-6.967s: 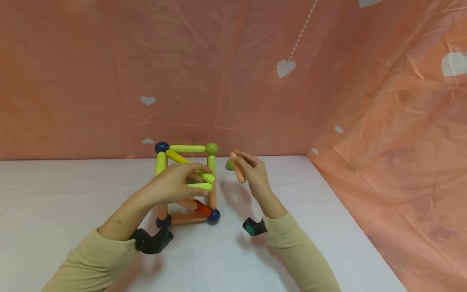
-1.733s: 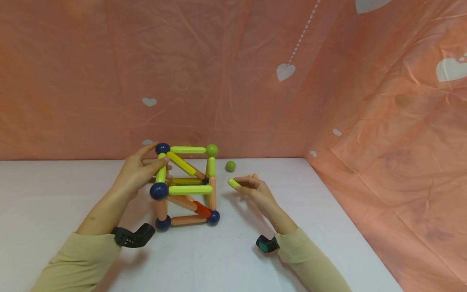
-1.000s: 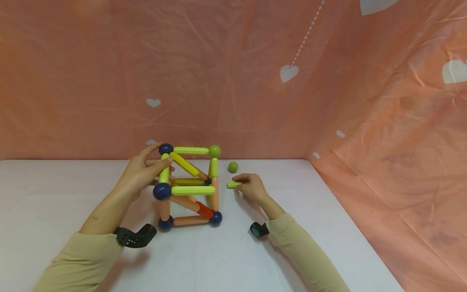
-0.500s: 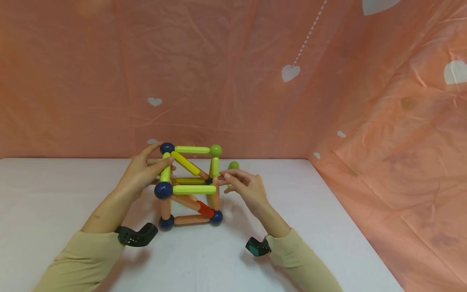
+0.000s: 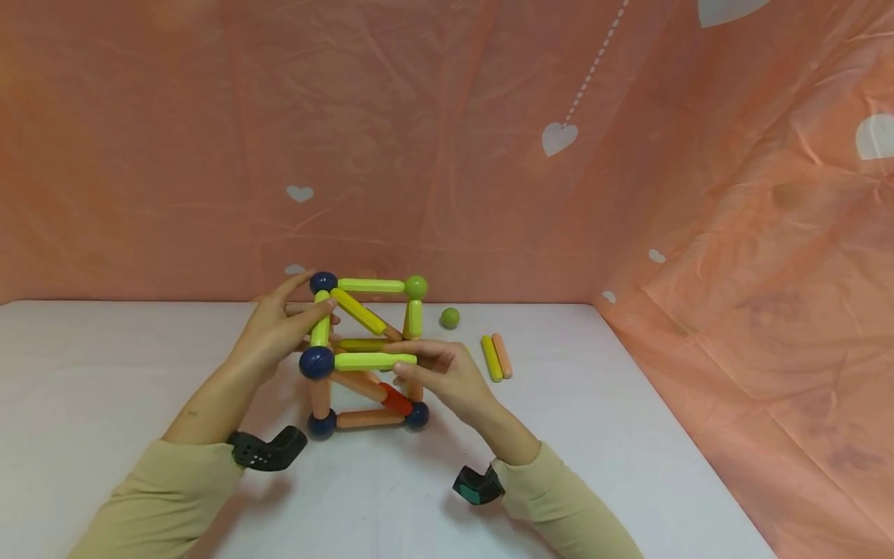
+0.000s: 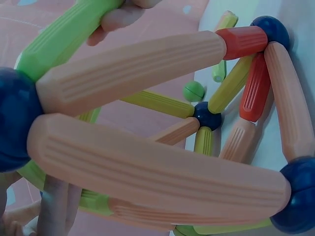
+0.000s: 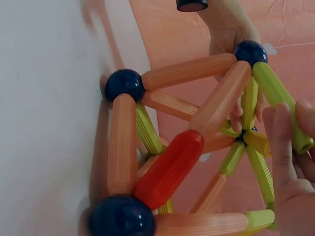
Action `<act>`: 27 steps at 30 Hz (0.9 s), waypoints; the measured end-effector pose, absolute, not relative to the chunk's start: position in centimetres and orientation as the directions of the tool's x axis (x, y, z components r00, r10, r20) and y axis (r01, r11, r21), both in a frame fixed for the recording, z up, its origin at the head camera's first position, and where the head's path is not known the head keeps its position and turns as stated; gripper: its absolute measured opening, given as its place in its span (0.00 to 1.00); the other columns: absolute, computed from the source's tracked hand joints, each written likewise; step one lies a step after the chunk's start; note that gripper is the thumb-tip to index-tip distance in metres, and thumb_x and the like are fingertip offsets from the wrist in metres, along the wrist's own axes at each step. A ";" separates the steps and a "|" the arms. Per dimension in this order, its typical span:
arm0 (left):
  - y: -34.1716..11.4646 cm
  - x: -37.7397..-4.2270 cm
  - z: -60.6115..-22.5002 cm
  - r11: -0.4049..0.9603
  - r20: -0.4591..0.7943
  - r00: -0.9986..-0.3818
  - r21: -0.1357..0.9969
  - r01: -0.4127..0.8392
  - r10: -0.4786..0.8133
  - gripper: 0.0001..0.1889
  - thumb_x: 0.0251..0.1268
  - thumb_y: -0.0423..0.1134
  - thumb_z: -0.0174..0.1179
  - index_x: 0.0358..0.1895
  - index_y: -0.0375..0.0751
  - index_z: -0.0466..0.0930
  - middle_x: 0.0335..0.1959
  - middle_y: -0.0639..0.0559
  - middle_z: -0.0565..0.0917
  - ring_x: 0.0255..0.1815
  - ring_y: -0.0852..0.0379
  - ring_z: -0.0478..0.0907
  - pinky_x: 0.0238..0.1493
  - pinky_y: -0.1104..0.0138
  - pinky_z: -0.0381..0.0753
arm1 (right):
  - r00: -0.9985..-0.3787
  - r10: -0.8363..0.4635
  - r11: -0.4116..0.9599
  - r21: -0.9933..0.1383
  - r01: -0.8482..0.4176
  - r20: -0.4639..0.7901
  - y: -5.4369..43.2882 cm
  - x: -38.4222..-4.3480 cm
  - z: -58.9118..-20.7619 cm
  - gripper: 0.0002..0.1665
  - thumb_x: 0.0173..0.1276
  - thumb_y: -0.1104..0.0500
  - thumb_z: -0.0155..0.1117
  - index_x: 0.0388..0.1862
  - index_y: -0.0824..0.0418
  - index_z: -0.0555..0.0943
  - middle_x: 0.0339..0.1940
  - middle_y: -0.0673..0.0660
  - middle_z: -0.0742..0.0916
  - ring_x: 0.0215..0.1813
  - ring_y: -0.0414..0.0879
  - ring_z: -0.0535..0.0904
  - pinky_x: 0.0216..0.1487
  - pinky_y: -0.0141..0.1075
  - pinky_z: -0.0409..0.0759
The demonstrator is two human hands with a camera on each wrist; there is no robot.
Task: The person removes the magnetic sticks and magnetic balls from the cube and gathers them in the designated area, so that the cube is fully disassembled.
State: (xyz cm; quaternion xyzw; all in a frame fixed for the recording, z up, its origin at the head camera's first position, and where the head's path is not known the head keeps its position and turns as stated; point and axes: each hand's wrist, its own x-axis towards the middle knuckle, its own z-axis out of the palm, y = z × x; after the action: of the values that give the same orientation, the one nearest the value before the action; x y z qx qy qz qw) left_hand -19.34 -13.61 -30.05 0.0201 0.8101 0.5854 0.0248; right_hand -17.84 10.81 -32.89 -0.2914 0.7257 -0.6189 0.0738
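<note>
A cube-like frame of magnetic rods and balls, with an orange rod [image 5: 366, 420] along its bottom front, stands on the white table. My left hand [image 5: 272, 334] grips its upper left side, thumb on a green rod [image 5: 320, 320] between two dark blue balls. My right hand [image 5: 450, 380] pinches the free end of the top front green rod [image 5: 370, 362]. That rod's other end meets a blue ball [image 5: 317, 362]; in the right wrist view the free end of the green rod [image 7: 278, 96] shows bare. A red-and-orange diagonal [image 7: 170, 169] crosses the front.
Behind the right hand a green ball [image 5: 450, 317] rests on the table. A yellow rod [image 5: 491, 359] and an orange rod [image 5: 502, 355] lie side by side to the right. The left wrist view shows a loose light green rod [image 6: 219, 71]. A pink curtain [image 5: 447, 155] hangs behind.
My right hand, which held an orange rod and later a short green one, laid the green rod down, then moved left to the frame's top front rod. My left hand shifted from that rod to the left side.
</note>
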 end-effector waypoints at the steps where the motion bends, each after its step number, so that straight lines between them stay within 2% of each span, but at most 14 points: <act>1: -13.6 -19.3 -30.1 0.312 -0.016 -0.998 0.950 0.004 0.060 0.41 0.71 0.53 0.52 0.77 0.44 0.40 0.53 0.29 0.79 0.31 0.62 0.84 0.35 0.71 0.83 | -0.821 -0.510 0.068 -0.940 -0.335 0.256 10.8 -17.9 -32.9 0.18 0.66 0.65 0.63 0.53 0.72 0.80 0.42 0.67 0.86 0.37 0.50 0.83 0.43 0.44 0.83; 4: -13.5 -19.3 -30.1 0.306 -0.015 -0.998 0.952 0.004 0.060 0.41 0.71 0.52 0.53 0.77 0.44 0.40 0.53 0.28 0.79 0.32 0.62 0.85 0.34 0.71 0.83 | -0.833 -0.503 0.079 -0.948 -0.310 0.230 10.6 -18.0 -33.1 0.17 0.67 0.66 0.62 0.53 0.72 0.80 0.41 0.67 0.85 0.36 0.49 0.82 0.44 0.43 0.82; 8: -13.5 -19.3 -30.1 0.299 -0.017 -0.998 0.954 0.004 0.068 0.41 0.71 0.53 0.52 0.77 0.44 0.40 0.54 0.28 0.78 0.31 0.62 0.85 0.35 0.70 0.83 | -0.848 -0.505 0.068 -0.972 -0.227 0.162 10.5 -18.0 -33.5 0.17 0.68 0.66 0.60 0.53 0.74 0.78 0.40 0.55 0.86 0.38 0.40 0.81 0.47 0.37 0.81; 11: -13.6 -19.4 -30.1 0.302 -0.017 -0.998 0.953 0.004 0.068 0.41 0.71 0.53 0.52 0.77 0.43 0.40 0.55 0.28 0.78 0.31 0.63 0.85 0.34 0.71 0.83 | -0.857 -0.495 0.004 -0.986 -0.167 0.143 10.7 -17.8 -33.7 0.20 0.68 0.65 0.61 0.54 0.77 0.76 0.41 0.46 0.85 0.42 0.37 0.81 0.50 0.33 0.80; 14: -13.6 -19.4 -30.1 0.303 -0.019 -0.998 0.953 0.002 0.064 0.42 0.71 0.53 0.52 0.77 0.43 0.40 0.55 0.28 0.78 0.31 0.63 0.84 0.34 0.71 0.83 | -0.869 -0.471 -0.093 -0.988 -0.123 0.152 11.4 -17.6 -34.0 0.23 0.66 0.65 0.62 0.55 0.81 0.73 0.42 0.44 0.86 0.45 0.38 0.80 0.52 0.32 0.78; 18: -13.8 -19.4 -30.2 0.306 -0.030 -0.998 0.952 -0.011 0.058 0.42 0.71 0.53 0.53 0.77 0.43 0.39 0.54 0.29 0.78 0.31 0.62 0.85 0.34 0.71 0.82 | -0.885 -0.439 -0.142 -0.984 -0.104 0.157 12.9 -17.7 -34.4 0.24 0.66 0.67 0.59 0.55 0.83 0.70 0.44 0.45 0.86 0.47 0.39 0.79 0.52 0.34 0.79; 21: -13.9 -19.3 -30.1 0.315 -0.034 -0.998 0.949 -0.017 0.050 0.42 0.71 0.53 0.52 0.77 0.44 0.39 0.54 0.28 0.78 0.33 0.60 0.85 0.35 0.71 0.83 | -0.913 -0.379 -0.141 -0.985 -0.104 0.151 14.1 -18.0 -34.7 0.19 0.66 0.69 0.57 0.53 0.81 0.74 0.45 0.50 0.85 0.45 0.40 0.81 0.49 0.34 0.81; 24: -13.9 -19.4 -30.0 0.319 -0.039 -0.998 0.948 -0.023 0.043 0.41 0.71 0.53 0.51 0.77 0.43 0.39 0.54 0.29 0.78 0.33 0.59 0.86 0.35 0.70 0.83 | -0.945 -0.297 -0.151 -0.984 -0.096 0.138 15.4 -18.4 -35.0 0.16 0.66 0.70 0.57 0.52 0.77 0.77 0.57 0.61 0.77 0.46 0.45 0.83 0.48 0.34 0.81; 26: -14.0 -19.4 -29.9 0.320 -0.043 -0.998 0.947 -0.028 0.041 0.41 0.72 0.53 0.50 0.77 0.43 0.38 0.55 0.29 0.78 0.33 0.59 0.86 0.36 0.70 0.83 | -0.959 -0.247 -0.175 -0.980 -0.096 0.138 16.2 -18.8 -35.4 0.18 0.65 0.70 0.59 0.53 0.78 0.76 0.68 0.70 0.65 0.61 0.49 0.77 0.49 0.33 0.81; 27: -14.0 -19.4 -29.9 0.324 -0.045 -0.998 0.945 -0.030 0.039 0.41 0.72 0.54 0.50 0.77 0.43 0.38 0.55 0.29 0.78 0.32 0.61 0.85 0.36 0.70 0.83 | -0.964 -0.228 -0.184 -0.978 -0.097 0.139 16.6 -19.0 -35.6 0.19 0.65 0.69 0.60 0.53 0.78 0.76 0.71 0.72 0.59 0.68 0.52 0.70 0.49 0.33 0.81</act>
State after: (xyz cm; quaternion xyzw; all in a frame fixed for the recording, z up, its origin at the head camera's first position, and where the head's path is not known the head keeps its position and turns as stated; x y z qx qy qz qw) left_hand -19.38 -13.99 -29.94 0.0028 0.8132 0.5813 0.0299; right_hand -18.99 16.62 -35.64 -0.1279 0.6372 -0.7588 0.0432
